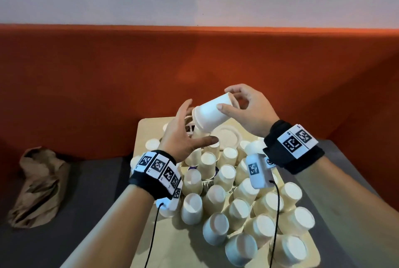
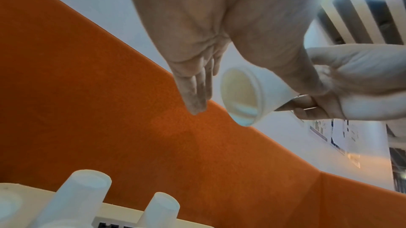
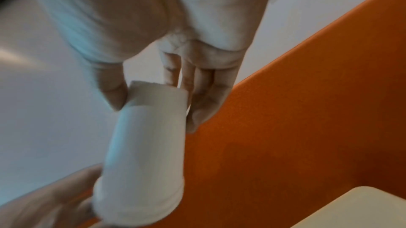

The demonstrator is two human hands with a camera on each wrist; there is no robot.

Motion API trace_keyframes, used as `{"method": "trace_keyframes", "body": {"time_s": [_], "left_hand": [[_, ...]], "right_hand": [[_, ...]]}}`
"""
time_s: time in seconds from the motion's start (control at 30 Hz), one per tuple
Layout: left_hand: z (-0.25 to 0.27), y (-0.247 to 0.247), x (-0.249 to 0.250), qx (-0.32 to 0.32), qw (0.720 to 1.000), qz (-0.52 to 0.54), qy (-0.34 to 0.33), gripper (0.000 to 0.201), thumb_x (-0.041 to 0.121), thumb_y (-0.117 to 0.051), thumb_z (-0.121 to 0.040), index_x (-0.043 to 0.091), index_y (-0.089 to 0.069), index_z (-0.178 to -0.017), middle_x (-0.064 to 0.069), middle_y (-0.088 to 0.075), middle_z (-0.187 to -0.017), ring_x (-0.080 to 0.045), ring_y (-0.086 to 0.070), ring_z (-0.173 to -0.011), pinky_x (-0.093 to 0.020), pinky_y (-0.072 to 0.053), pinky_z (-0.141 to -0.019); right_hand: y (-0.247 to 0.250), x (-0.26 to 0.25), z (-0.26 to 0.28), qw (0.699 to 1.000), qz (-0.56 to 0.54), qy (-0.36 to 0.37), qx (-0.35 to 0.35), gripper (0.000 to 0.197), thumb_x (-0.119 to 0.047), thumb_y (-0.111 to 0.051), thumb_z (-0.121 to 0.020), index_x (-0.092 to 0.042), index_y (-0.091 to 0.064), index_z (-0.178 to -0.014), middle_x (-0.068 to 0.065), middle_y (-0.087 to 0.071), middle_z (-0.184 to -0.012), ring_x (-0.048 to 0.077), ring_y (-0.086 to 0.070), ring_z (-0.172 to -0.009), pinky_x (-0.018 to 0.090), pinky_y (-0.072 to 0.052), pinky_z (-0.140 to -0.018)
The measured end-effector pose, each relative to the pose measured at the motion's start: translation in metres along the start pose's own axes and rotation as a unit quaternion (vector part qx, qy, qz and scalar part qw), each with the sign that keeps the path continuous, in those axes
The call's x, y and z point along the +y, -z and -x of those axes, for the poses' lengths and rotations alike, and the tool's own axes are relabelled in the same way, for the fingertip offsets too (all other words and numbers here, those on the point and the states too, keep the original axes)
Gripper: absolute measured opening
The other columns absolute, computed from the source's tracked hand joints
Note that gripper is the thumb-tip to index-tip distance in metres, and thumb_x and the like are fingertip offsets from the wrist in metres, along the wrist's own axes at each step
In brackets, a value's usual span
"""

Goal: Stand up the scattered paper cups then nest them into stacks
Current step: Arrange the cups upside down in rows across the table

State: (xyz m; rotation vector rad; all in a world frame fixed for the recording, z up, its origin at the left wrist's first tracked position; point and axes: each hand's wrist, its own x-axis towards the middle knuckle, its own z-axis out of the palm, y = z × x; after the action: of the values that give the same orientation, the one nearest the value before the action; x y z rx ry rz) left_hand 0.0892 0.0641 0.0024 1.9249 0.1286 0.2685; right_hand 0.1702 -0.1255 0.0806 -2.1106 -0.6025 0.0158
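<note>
Cup (image 1: 212, 112) pinched by right hand (image 1: 250, 112) fingers (image 3: 114, 96); left hand (image 1: 183, 133) seemingly clear.

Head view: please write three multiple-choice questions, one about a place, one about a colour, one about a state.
1. Where is the paper bag?
A. left of the tray
B. on the tray
C. in the right hand

2. What colour is the partition?
A. green
B. orange
C. black

3. How is the cup held?
A. upright
B. flattened
C. tilted, mouth toward the left hand

Key: 1 A, it lies crumpled beside the tray; 2 B, orange behind the table; 3 C, the right hand grips its base, the left hand is open.
</note>
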Motion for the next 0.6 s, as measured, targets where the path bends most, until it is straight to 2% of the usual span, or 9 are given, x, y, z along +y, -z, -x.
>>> {"method": "trace_keyframes", "body": {"time_s": [0.03,0.13,0.23,0.37,0.47,0.53,0.6], "left_hand": [[-0.001,-0.003,-0.002,0.002,1.0,-0.017,0.006,0.118,0.054,-0.09,-0.055,0.036,-0.022,-0.15,0.014,-0.044,-0.146,-0.008,-0.048,-0.128,-0.031,-0.043,-0.103],[-0.001,-0.013,-0.013,0.013,0.995,-0.095,0.016,0.091,0.036,-0.082,-0.076,0.027,-0.03,-0.15,0.008,-0.046,-0.144,-0.009,-0.049,-0.126,-0.026,-0.042,-0.101],[-0.002,-0.029,-0.025,-0.029,0.982,-0.187,0.018,0.071,0.034,-0.073,-0.084,0.022,-0.039,-0.146,0.003,-0.049,-0.144,-0.014,-0.048,-0.13,-0.03,-0.039,-0.106],[-0.004,-0.051,-0.029,-0.081,0.966,-0.245,0.02,0.064,0.036,-0.067,-0.087,0.024,-0.041,-0.145,0.003,-0.049,-0.145,-0.016,-0.047,-0.129,-0.029,-0.038,-0.106],[-0.004,-0.065,-0.034,-0.079,0.964,-0.252,0.02,0.061,0.037,-0.066,-0.088,0.025,-0.043,-0.143,0.003,-0.049,-0.145,-0.017,-0.046,-0.131,-0.035,-0.038,-0.109],[-0.003,-0.07,-0.039,-0.067,0.966,-0.249,0.022,0.06,0.035,-0.067,-0.087,0.025,-0.046,-0.142,0.003,-0.051,-0.144,-0.016,-0.046,-0.131,-0.034,-0.038,-0.109],[-0.001,-0.072,-0.045,-0.06,0.964,-0.257,0.027,0.06,0.035,-0.068,-0.087,0.025,-0.046,-0.142,0.004,-0.051,-0.143,-0.015,-0.046,-0.131,-0.03,-0.037,-0.108]], "right_hand": [[0.003,0.004,-0.004,1.0,0.017,-0.008,0.019,0.041,-0.04,-0.078,-0.081,-0.029,-0.058,-0.116,-0.013,-0.065,-0.109,0.008,-0.06,-0.098,0.018,-0.044,-0.078],[0.006,0.019,-0.016,0.993,0.109,-0.035,0.04,0.046,-0.035,-0.08,-0.078,-0.027,-0.047,-0.11,-0.007,-0.059,-0.108,0.018,-0.057,-0.094,0.031,-0.046,-0.08],[-0.001,0.04,-0.028,0.982,0.18,-0.05,0.019,0.047,-0.03,-0.081,-0.076,-0.024,-0.044,-0.104,-0.003,-0.055,-0.107,0.021,-0.055,-0.093,0.031,-0.042,-0.076],[-0.017,0.072,-0.044,0.97,0.231,-0.074,-0.027,0.045,-0.024,-0.077,-0.078,-0.023,-0.043,-0.108,0.0,-0.051,-0.111,0.026,-0.055,-0.093,0.032,-0.041,-0.076],[-0.026,0.093,-0.054,0.962,0.254,-0.081,-0.054,0.045,-0.019,-0.073,-0.081,-0.019,-0.042,-0.113,0.003,-0.05,-0.114,0.026,-0.053,-0.086,0.032,-0.042,-0.073],[-0.032,0.104,-0.06,0.954,0.279,-0.085,-0.068,0.045,-0.019,-0.073,-0.083,-0.017,-0.042,-0.115,0.004,-0.051,-0.113,0.027,-0.054,-0.082,0.033,-0.043,-0.071],[-0.04,0.116,-0.069,0.941,0.314,-0.092,-0.088,0.044,-0.023,-0.072,-0.084,-0.016,-0.044,-0.117,0.006,-0.055,-0.112,0.03,-0.058,-0.087,0.034,-0.047,-0.072]]}}
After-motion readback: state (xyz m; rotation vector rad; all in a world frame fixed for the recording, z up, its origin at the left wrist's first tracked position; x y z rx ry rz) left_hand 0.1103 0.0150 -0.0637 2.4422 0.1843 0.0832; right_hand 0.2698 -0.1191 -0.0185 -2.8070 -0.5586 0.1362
